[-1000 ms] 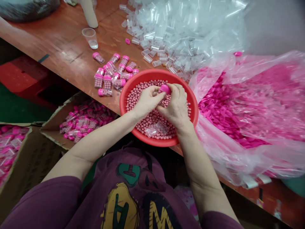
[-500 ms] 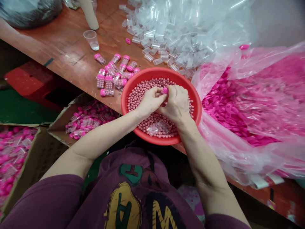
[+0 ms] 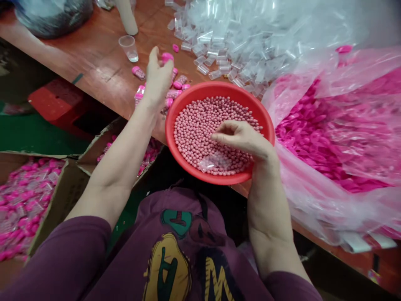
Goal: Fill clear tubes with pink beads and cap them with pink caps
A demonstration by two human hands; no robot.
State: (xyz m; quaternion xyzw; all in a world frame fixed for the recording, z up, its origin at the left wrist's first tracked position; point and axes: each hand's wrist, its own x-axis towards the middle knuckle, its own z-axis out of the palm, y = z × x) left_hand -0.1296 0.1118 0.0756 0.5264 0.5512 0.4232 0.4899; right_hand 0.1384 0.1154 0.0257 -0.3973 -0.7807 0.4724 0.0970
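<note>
My left hand (image 3: pixel 158 77) is stretched out over the table, above a group of small clear bottles filled with pink beads. Between its thumb and fingers shows the bright pink cap of a bottle (image 3: pixel 167 57); the rest of that bottle is hidden. Over the red bowl (image 3: pixel 171 127) hovers my right hand (image 3: pixel 242 136), fingers curved with a gap between thumb and forefinger, and nothing visible in it. Pink beads (image 3: pixel 196 127) fill the bowl's bottom. Clear empty bottles (image 3: pixel 216 162) lie on the beads, just below my right hand.
Many clear empty bottles (image 3: pixel 216 52) are heaped at the back. A plastic bag (image 3: pixel 313 209) of pink caps (image 3: pixel 308 136) lies to the right. A plastic cup (image 3: pixel 128 49) stands behind the filled bottles. Cardboard boxes (image 3: pixel 52 205) with capped bottles sit below the table at left.
My hands were together over the bowl at a pink cap. My left hand has moved away to the upper left with the capped bottle; my right hand has let go and stays over the bowl.
</note>
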